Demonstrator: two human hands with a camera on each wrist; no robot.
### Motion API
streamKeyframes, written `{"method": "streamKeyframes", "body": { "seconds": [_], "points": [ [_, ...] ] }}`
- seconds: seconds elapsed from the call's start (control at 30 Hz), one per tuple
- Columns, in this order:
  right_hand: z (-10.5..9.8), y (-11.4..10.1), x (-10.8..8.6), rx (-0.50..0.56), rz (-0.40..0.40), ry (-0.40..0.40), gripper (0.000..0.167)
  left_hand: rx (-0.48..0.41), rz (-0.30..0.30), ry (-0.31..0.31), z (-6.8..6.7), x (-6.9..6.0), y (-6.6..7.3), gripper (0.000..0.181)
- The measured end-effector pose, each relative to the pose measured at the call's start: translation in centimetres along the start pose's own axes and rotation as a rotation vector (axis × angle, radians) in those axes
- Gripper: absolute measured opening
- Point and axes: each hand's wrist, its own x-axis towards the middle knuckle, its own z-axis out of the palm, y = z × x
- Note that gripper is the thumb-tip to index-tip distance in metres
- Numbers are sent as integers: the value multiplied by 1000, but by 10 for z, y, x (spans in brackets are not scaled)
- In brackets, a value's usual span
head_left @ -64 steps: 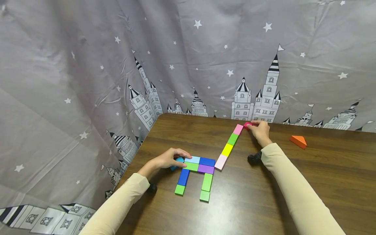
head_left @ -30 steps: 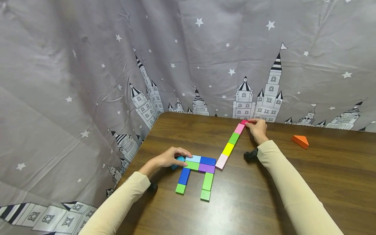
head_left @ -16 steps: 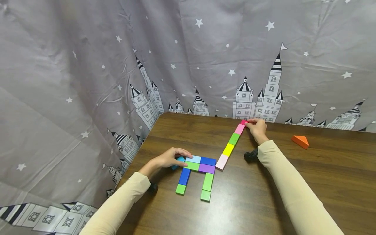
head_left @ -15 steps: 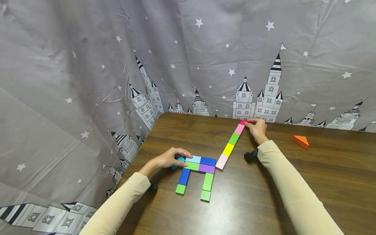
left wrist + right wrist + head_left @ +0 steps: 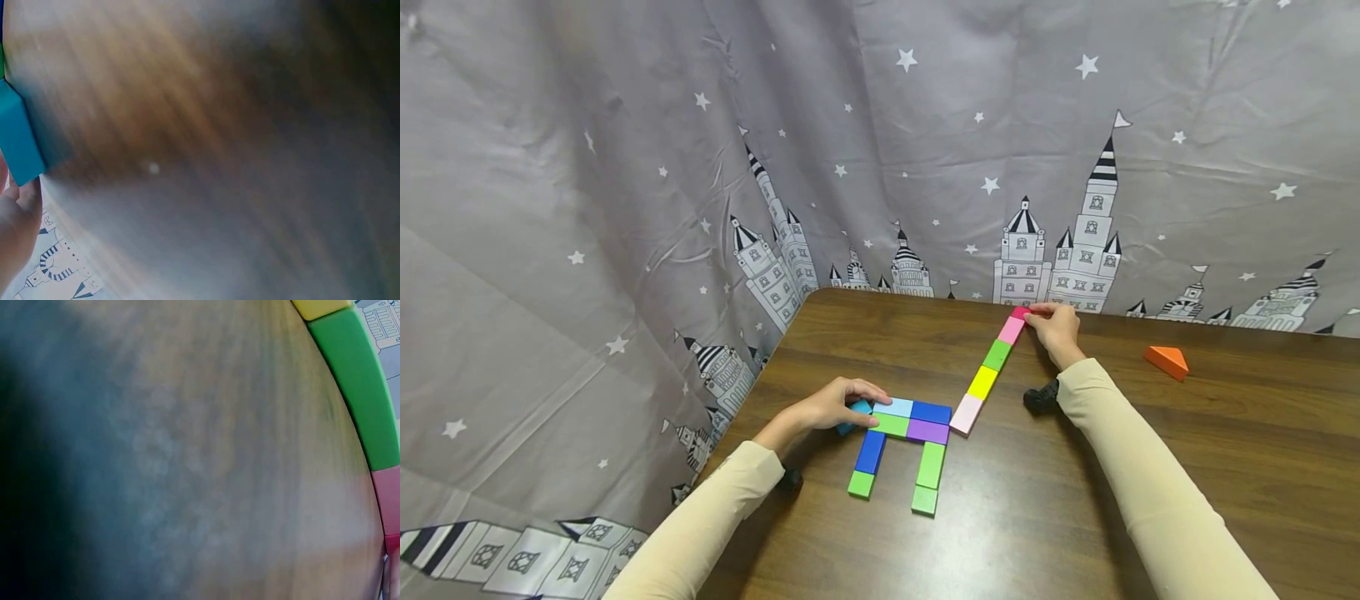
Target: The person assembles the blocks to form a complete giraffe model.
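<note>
In the head view my right hand (image 5: 1057,331) pinches a small red block (image 5: 1019,312) at the far end of a slanting row. That row runs down through a pink block (image 5: 1011,330), a green block (image 5: 997,355), a yellow block (image 5: 982,382) and a pale pink block (image 5: 966,413). My left hand (image 5: 831,406) rests its fingertips on a light blue block (image 5: 895,407) and a green block (image 5: 892,426). Partly hidden behind that hand is a teal block (image 5: 854,419), seen closer in the left wrist view. A blue block (image 5: 931,412) and a purple block (image 5: 927,431) adjoin them.
Two block legs extend toward me: a blue block (image 5: 870,452) ending in green, and a long green block (image 5: 931,464) ending in another green one. An orange triangular block (image 5: 1167,362) lies apart at right. The wooden table (image 5: 1000,533) meets a grey castle-print curtain (image 5: 925,125).
My right hand has shifted slightly left, bringing the red block from beside the pink block to the row's far end. Over the last second it stays there. My left hand has stayed put.
</note>
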Motion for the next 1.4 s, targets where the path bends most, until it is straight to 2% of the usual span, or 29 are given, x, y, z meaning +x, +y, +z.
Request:
{"method": "streamKeyframes", "body": {
  "seconds": [0.63,0.83,1.07,1.27,1.4],
  "points": [
    [1,0,0,1,-9,15,28,-7,7,-5,0,0,1,34],
    [-6,1,1,4,-35,43,29,-5,12,2,0,1,1,34],
    [-28,-5,-3,52,-140,16,30,-12,15,5,0,0,0,33],
    [-58,-9,-11,74,-226,-26,31,-10,20,4,0,1,0,34],
    [-80,-6,-18,49,-270,-45,33,-10,20,2,0,0,1,34]
  ]
}}
